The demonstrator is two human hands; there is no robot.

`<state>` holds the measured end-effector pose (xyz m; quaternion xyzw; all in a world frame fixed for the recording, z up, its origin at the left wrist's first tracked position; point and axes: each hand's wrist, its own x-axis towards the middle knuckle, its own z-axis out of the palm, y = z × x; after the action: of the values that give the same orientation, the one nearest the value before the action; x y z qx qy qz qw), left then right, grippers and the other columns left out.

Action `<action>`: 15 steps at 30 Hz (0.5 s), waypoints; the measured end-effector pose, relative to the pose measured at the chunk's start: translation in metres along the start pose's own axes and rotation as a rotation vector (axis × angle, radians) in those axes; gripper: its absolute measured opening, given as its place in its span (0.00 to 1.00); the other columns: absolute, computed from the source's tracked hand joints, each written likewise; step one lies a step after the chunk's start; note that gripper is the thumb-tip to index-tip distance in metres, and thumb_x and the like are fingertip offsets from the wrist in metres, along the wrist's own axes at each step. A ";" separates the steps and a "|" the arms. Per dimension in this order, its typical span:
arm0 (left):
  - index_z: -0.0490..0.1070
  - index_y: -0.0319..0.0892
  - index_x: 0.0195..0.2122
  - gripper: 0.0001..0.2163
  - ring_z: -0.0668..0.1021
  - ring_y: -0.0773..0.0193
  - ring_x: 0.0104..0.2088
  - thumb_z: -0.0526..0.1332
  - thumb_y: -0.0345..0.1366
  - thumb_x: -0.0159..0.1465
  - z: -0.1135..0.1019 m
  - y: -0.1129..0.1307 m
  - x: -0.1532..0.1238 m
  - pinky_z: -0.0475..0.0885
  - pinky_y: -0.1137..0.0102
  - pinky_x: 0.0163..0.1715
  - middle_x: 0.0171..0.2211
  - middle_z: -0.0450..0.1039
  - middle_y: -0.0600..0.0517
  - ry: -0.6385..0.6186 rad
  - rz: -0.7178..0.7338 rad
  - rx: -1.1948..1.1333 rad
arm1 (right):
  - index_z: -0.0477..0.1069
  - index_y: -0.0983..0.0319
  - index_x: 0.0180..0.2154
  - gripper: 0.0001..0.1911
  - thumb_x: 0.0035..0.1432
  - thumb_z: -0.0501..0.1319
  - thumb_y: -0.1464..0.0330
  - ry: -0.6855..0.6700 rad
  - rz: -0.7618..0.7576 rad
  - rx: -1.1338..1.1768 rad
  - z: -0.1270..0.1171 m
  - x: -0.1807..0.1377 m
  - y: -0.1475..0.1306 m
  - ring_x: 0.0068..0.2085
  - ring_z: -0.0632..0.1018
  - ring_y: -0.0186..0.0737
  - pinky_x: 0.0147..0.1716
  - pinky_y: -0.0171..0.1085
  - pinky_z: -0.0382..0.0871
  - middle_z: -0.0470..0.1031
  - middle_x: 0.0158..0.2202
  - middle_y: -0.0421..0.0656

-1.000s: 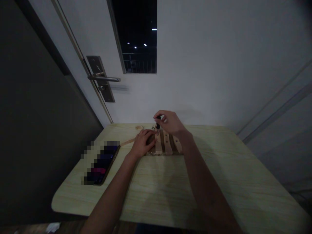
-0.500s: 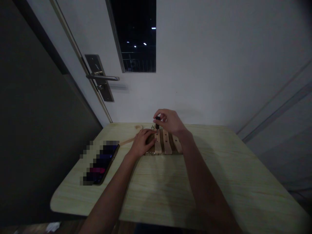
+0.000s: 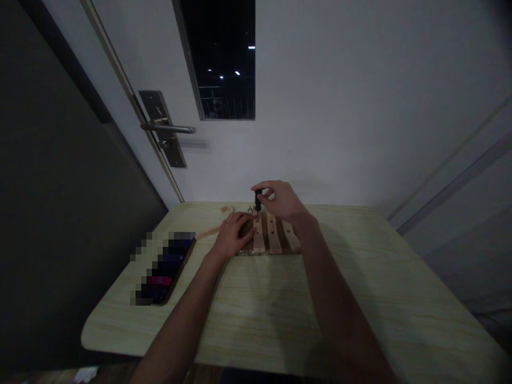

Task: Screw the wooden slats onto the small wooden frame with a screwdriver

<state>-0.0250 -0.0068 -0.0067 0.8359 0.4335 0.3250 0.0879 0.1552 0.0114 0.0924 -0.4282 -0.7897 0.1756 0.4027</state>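
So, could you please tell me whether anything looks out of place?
Only the phone: blocky pixels cover its screen, so damage can't be judged. The screwdriver stands nearly upright in the right hand; nothing else stands out.

The left hand (image 3: 232,234) covers the left part of the brown base (image 3: 265,230), and the right forearm (image 3: 332,277) hides its right end. The tip of the screwdriver (image 3: 258,200) is too small to make out, as are the metallic bits (image 3: 250,208) beyond. Pixelation masks part of the phone (image 3: 172,272). The top edge cuts off the window (image 3: 224,53).
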 end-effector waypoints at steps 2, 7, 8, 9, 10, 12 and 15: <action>0.67 0.45 0.51 0.15 0.70 0.55 0.50 0.55 0.42 0.64 0.000 0.000 0.000 0.65 0.58 0.52 0.48 0.69 0.48 0.004 0.005 -0.006 | 0.75 0.62 0.38 0.10 0.53 0.59 0.74 0.015 0.003 -0.019 -0.001 0.000 0.000 0.28 0.74 0.33 0.32 0.35 0.68 0.77 0.35 0.43; 0.67 0.45 0.51 0.16 0.70 0.55 0.50 0.56 0.43 0.64 0.001 -0.001 -0.001 0.65 0.58 0.52 0.48 0.69 0.47 0.002 -0.005 0.007 | 0.71 0.61 0.34 0.07 0.51 0.65 0.68 0.030 -0.021 -0.093 -0.002 0.000 0.002 0.26 0.71 0.33 0.29 0.33 0.64 0.71 0.25 0.38; 0.67 0.45 0.51 0.16 0.70 0.55 0.50 0.56 0.43 0.64 0.001 -0.002 -0.001 0.65 0.58 0.52 0.48 0.69 0.47 0.004 -0.006 0.007 | 0.71 0.60 0.34 0.07 0.51 0.65 0.68 0.025 -0.027 -0.110 -0.002 0.000 0.001 0.26 0.70 0.32 0.29 0.33 0.63 0.70 0.24 0.37; 0.67 0.45 0.51 0.16 0.70 0.55 0.50 0.56 0.43 0.64 0.001 -0.002 -0.001 0.65 0.58 0.52 0.49 0.69 0.47 0.006 -0.006 0.006 | 0.70 0.60 0.34 0.06 0.52 0.65 0.68 0.019 -0.028 -0.125 -0.002 0.001 0.001 0.26 0.70 0.32 0.29 0.33 0.62 0.69 0.25 0.37; 0.68 0.45 0.51 0.16 0.70 0.55 0.50 0.56 0.43 0.64 0.002 -0.002 -0.001 0.65 0.58 0.52 0.49 0.69 0.47 0.009 -0.005 0.003 | 0.69 0.60 0.33 0.06 0.52 0.65 0.67 0.013 -0.022 -0.136 -0.002 0.001 0.000 0.26 0.70 0.32 0.29 0.33 0.62 0.69 0.25 0.37; 0.68 0.45 0.51 0.16 0.70 0.55 0.50 0.56 0.43 0.64 0.001 -0.001 0.000 0.65 0.59 0.51 0.49 0.69 0.47 0.010 -0.002 0.000 | 0.68 0.60 0.33 0.07 0.52 0.65 0.67 0.008 -0.001 -0.156 -0.001 0.001 -0.002 0.27 0.69 0.32 0.29 0.33 0.62 0.69 0.26 0.37; 0.68 0.45 0.50 0.15 0.70 0.55 0.50 0.56 0.42 0.64 0.001 0.000 0.000 0.65 0.59 0.52 0.48 0.69 0.47 0.013 0.003 -0.002 | 0.67 0.61 0.34 0.10 0.50 0.65 0.68 0.028 -0.002 -0.176 0.000 0.000 -0.003 0.28 0.70 0.33 0.30 0.35 0.63 0.71 0.30 0.40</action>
<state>-0.0246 -0.0065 -0.0075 0.8344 0.4326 0.3308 0.0855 0.1537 0.0101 0.0944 -0.4634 -0.7968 0.0992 0.3749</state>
